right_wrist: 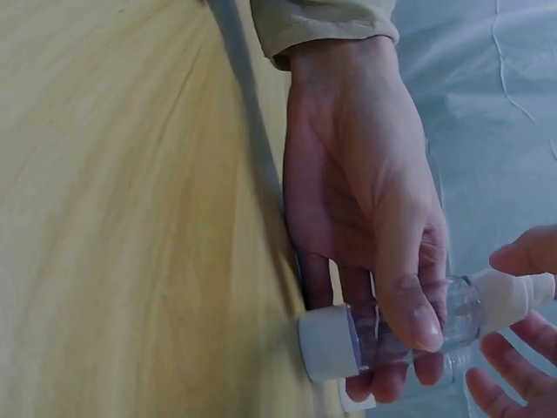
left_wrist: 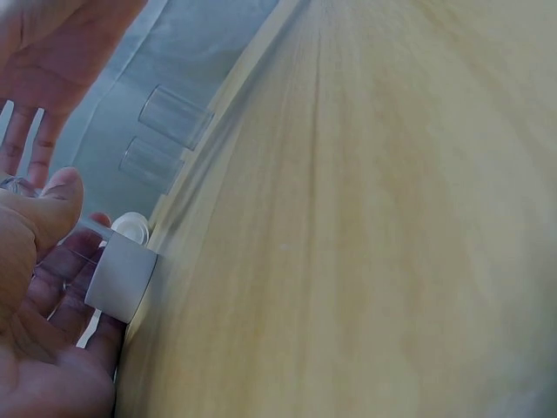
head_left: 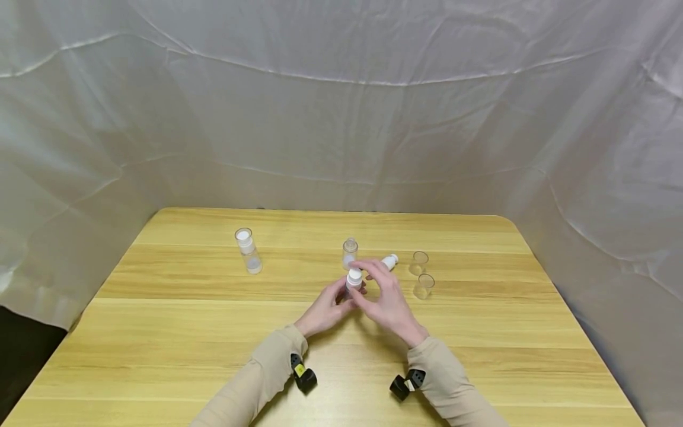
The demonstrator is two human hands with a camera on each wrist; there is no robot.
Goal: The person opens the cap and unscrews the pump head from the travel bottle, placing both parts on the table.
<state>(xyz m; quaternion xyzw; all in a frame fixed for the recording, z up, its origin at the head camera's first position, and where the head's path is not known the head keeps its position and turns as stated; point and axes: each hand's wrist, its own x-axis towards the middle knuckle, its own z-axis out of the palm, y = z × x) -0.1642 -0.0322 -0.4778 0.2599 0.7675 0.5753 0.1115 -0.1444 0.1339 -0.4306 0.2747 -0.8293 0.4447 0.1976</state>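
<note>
My left hand (head_left: 326,311) grips a clear pump bottle around its body, thumb across the front. The bottle has a white base (right_wrist: 329,342) and a white pump top (head_left: 354,275); the base is close to the tabletop or on it. My right hand (head_left: 388,301) is around the pump top, its thumb and fingers spread apart on either side. In the right wrist view, the right fingers (right_wrist: 513,361) are near the white collar (right_wrist: 502,299); whether they touch it cannot be told.
Behind the hands stands a clear bottle (head_left: 350,249) without a white top. A white pump piece (head_left: 391,261) lies beside it. Two clear caps (head_left: 420,264) (head_left: 424,287) stand to the right. Far left is a capped bottle (head_left: 248,251). Grey sheeting (head_left: 341,130) surrounds the wooden table (head_left: 160,332).
</note>
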